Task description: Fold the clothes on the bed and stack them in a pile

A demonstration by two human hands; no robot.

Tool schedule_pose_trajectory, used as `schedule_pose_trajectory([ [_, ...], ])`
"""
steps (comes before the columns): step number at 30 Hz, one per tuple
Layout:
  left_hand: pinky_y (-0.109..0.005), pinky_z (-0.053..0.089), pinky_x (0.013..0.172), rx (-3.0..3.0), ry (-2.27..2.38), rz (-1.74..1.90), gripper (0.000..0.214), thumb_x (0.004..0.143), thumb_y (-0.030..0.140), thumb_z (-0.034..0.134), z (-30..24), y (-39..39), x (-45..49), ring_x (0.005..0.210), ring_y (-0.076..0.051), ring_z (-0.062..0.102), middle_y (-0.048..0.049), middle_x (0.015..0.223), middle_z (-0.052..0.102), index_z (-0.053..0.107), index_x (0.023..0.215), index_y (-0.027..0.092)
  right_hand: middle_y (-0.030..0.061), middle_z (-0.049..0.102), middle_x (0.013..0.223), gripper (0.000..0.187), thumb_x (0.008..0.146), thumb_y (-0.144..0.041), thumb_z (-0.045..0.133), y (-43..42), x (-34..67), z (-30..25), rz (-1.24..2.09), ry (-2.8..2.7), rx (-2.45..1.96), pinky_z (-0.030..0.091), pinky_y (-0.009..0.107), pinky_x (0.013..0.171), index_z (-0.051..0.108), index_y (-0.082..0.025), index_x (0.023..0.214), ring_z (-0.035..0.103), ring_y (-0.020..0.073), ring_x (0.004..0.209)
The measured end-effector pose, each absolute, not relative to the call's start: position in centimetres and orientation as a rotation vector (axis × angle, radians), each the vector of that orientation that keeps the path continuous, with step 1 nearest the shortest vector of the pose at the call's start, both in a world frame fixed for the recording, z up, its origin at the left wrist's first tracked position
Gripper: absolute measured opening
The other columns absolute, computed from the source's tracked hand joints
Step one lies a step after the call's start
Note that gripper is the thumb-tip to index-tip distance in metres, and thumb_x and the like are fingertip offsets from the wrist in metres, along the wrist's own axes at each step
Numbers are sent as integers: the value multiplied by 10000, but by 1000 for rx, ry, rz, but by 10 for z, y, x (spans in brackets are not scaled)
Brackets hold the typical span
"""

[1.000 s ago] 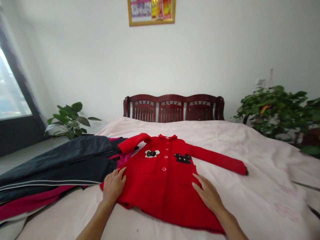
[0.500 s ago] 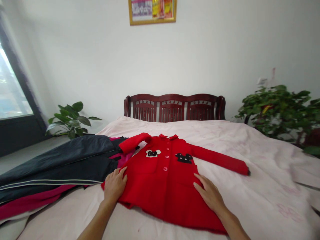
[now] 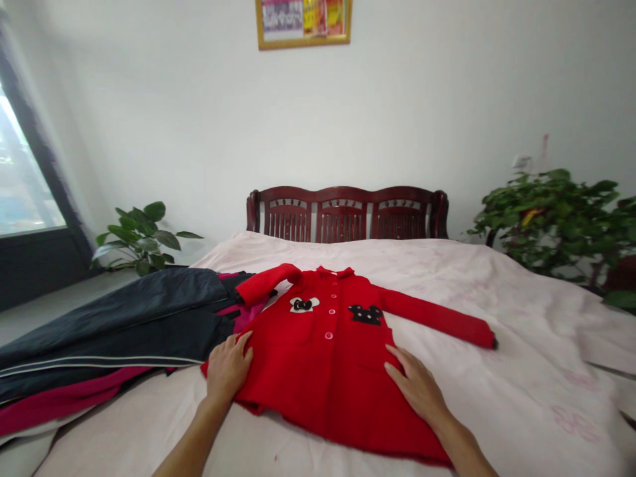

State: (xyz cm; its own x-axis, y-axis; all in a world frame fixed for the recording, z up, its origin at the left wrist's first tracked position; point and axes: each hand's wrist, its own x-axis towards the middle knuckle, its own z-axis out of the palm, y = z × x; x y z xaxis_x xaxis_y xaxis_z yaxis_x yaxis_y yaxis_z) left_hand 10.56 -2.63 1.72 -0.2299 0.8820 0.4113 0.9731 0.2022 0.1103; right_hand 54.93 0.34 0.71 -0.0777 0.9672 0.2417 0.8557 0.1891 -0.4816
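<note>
Your two hands rest on the red coat (image 3: 318, 381), which lies front up on the pale pink sheet (image 3: 527, 411), straight in front of you, its collar (image 3: 336, 272) at the far end and its hem toward you. Your left hand (image 3: 229, 366) lies on the coat's left edge, low down, fingers over the cloth; you can't be seen clearly to pinch it, so I cannot tell whether that grip is closed. Your right hand (image 3: 417, 384) lies on the opposite edge, its fingers reaching inward and thumb a little apart from them; whether it grips any cloth I cannot tell either.

Between your hands, a row of buttons (image 3: 328, 336) runs down the coat's middle. Left of the row is a white patch (image 3: 304, 305) with a black bow; right of it is a black patch (image 3: 365, 315) with pale dots. The sleeve on your right stretches out over the sheet, and the one on your left is bent, its end reaching the dark clothes (image 3: 129, 315). Those lie on your left, with magenta cloth (image 3: 94, 396) showing beneath. Beyond the sheet stands a wooden headboard (image 3: 342, 222), with a plant on either side.
</note>
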Motion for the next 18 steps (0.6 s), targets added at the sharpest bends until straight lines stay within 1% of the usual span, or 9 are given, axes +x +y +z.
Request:
schedule_pose_trajectory([
  [2,-384,408,959,-1763,-2218,-504,448,935,350,423,17,-26,106,1049,-260,619,-84,1239,636,577,1346,261,96,514,1446,604,901,-507,366,4,550,6,289,-1964,-1693,320,430,1148,521,-184,1387,444,256,1355],
  [5,-380,412,952,-1766,-2226,-506,458,934,338,413,17,-27,108,1040,-257,624,-90,1216,646,558,1357,241,122,505,1451,640,896,-500,380,5,550,3,289,-1933,-1691,335,420,1141,474,-147,1420,464,261,1339],
  [8,-400,411,955,-1760,-2272,-523,503,937,314,385,21,-28,111,1048,-271,626,-121,1175,659,474,1414,182,148,502,1449,675,893,-490,391,6,548,2,292,-1881,-1693,350,404,1129,421,-112,1452,488,264,1319],
  [10,-428,391,987,-1803,-2373,-534,543,931,311,393,29,-25,108,1119,-297,601,-158,1226,637,408,1448,146,168,509,1438,690,882,-487,412,8,548,3,308,-1841,-1721,362,410,1118,422,-93,1448,503,279,1305],
  [12,-446,377,1009,-1884,-2521,-542,557,907,337,452,39,-19,98,1183,-321,573,-180,1295,606,420,1432,152,182,531,1413,690,863,-481,440,9,551,6,356,-1811,-1762,370,421,1108,455,-80,1424,518,296,1289],
  [13,-446,381,1008,-1924,-2597,-545,546,884,361,497,45,-14,92,1194,-331,570,-178,1304,608,467,1393,166,187,544,1398,684,849,-473,459,10,553,9,399,-1797,-1773,368,423,1110,480,-72,1403,524,303,1282],
  [15,-434,414,979,-1972,-2726,-560,497,811,432,602,58,-6,76,1163,-352,597,-172,1246,654,599,1235,174,188,571,1369,646,822,-462,505,9,559,16,530,-1729,-1764,356,429,1117,543,-77,1340,528,311,1277],
  [16,-425,437,953,-1988,-2777,-580,479,762,471,650,64,-2,68,1126,-362,620,-173,1187,685,652,1131,165,184,591,1346,612,819,-469,524,6,562,21,641,-1684,-1731,365,434,1111,578,-91,1296,539,315,1266],
  [18,-409,482,894,-2028,-2892,-680,487,663,535,726,73,3,54,1045,-369,661,-175,1080,726,698,965,153,177,648,1268,549,820,-516,557,-3,565,32,994,-1592,-1615,420,448,1065,642,-120,1190,587,328,1207],
])
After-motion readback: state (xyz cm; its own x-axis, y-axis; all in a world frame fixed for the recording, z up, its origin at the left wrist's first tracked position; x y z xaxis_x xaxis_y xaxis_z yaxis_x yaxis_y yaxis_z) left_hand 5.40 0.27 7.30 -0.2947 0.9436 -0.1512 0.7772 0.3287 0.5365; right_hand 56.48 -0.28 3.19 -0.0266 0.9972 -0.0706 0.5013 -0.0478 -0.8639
